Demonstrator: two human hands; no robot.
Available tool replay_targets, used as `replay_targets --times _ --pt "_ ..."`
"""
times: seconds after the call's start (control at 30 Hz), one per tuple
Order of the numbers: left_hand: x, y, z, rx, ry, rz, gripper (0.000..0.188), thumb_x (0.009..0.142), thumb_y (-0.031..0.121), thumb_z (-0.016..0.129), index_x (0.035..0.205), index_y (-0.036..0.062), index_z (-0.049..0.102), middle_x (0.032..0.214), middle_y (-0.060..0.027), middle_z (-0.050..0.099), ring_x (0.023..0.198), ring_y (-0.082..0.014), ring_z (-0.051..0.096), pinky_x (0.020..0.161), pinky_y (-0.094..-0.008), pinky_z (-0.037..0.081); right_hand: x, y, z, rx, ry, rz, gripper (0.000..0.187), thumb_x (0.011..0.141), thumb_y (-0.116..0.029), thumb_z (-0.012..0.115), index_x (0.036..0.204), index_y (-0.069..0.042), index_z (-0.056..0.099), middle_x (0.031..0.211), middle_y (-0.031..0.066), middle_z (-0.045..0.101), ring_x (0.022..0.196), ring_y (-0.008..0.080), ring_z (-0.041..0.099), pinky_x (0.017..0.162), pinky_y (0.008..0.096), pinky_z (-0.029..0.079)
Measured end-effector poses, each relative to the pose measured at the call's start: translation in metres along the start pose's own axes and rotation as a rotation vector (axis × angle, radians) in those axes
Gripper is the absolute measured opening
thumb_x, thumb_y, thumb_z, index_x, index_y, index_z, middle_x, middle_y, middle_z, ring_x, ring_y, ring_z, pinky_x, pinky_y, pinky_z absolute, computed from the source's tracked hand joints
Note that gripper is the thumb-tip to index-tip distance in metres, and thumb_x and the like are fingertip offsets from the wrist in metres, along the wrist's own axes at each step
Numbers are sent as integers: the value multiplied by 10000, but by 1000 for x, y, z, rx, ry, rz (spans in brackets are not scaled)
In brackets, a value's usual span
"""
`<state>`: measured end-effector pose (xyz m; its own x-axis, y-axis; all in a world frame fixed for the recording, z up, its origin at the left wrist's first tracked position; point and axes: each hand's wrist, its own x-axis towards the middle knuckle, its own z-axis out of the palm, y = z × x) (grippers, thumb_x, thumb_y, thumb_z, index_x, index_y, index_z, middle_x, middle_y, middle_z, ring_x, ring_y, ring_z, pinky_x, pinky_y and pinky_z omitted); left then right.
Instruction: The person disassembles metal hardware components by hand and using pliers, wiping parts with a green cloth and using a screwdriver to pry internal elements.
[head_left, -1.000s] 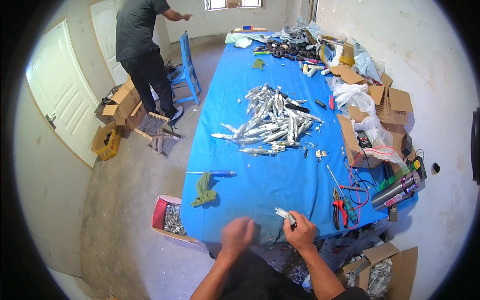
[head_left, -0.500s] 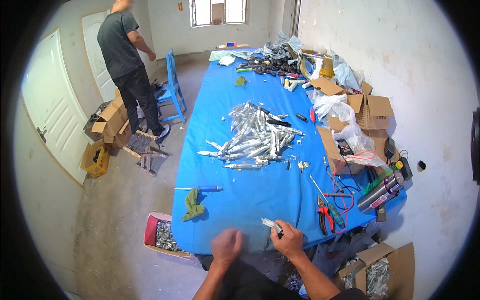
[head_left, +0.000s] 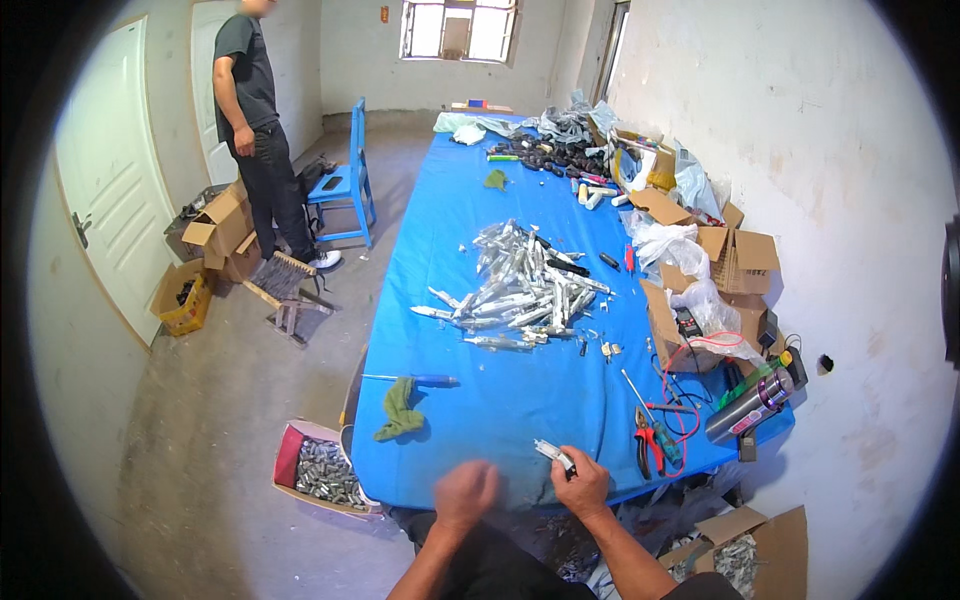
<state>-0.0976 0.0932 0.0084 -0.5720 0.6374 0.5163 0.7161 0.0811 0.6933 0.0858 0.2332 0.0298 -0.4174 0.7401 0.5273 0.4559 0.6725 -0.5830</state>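
My right hand (head_left: pixel 580 484), at the near edge of the blue-covered table, is closed round a slim white and silver piece (head_left: pixel 550 452) with a dark end, much like the ones in the heap. My left hand (head_left: pixel 466 494) is beside it, curled like a fist and blurred by motion; whatever it holds, if anything, is hidden. Ahead of both hands lies the heap of slim white and silver pieces (head_left: pixel 520 285), with small broken bits around it. A green cloth (head_left: pixel 400 410) and a blue-handled screwdriver (head_left: pixel 435 380) rest to the left.
Red-handled pliers (head_left: pixel 648 445), another screwdriver (head_left: pixel 665 440) and a steel flask (head_left: pixel 748 405) lie at the right. Open cartons (head_left: pixel 745 258) line the wall. A box of small metal parts (head_left: pixel 330 470) stands on the floor. Another person (head_left: pixel 255 130) stands beyond a blue chair (head_left: pixel 345 190).
The view has shifted slightly. The person at the far left has turned and lowered an arm. Both my hands stay near the table edge, the right still gripping the same piece.
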Motion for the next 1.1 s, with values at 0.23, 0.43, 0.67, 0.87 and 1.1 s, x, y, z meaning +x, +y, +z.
replay_targets --times 0.23,0.43,0.67,0.87,1.1 --pt "2 2 -1 -46 -11 19 100 936 163 808 944 74 765 850 -110 760 678 -295 731 634 -402 577 -5 9 3 -75 12 2 237 947 -209 755 1149 -84 751 819 170 757 703 380 753 628 473 589" --pt "3 6 -1 -83 -96 -47 190 939 209 810 1049 64 757 818 -115 763 700 -329 742 653 -440 586 -8 14 5 -118 16 -8 213 965 -222 744 1145 -108 749 777 155 746 667 369 745 594 468 574" --pt "118 49 -13 156 -346 55 679 932 286 812 1506 51 537 815 -137 786 691 -388 754 590 -520 577 -1 9 10 -86 -1 -60 200 979 -224 740 1141 -106 744 743 146 726 650 358 739 580 455 570" --pt "311 157 -3 74 -180 256 734 945 289 746 1559 -1 468 836 -279 744 773 -480 734 698 -589 563 -4 11 -1 -93 -36 -43 248 973 -215 745 1179 -77 725 812 164 754 715 383 754 643 458 595" --pt "316 142 7 -46 -235 192 558 937 297 753 1356 -57 653 779 -235 730 691 -373 723 671 -480 551 -4 5 0 -41 -114 75 258 957 -207 749 1166 -57 718 798 161 750 693 364 754 636 467 597"
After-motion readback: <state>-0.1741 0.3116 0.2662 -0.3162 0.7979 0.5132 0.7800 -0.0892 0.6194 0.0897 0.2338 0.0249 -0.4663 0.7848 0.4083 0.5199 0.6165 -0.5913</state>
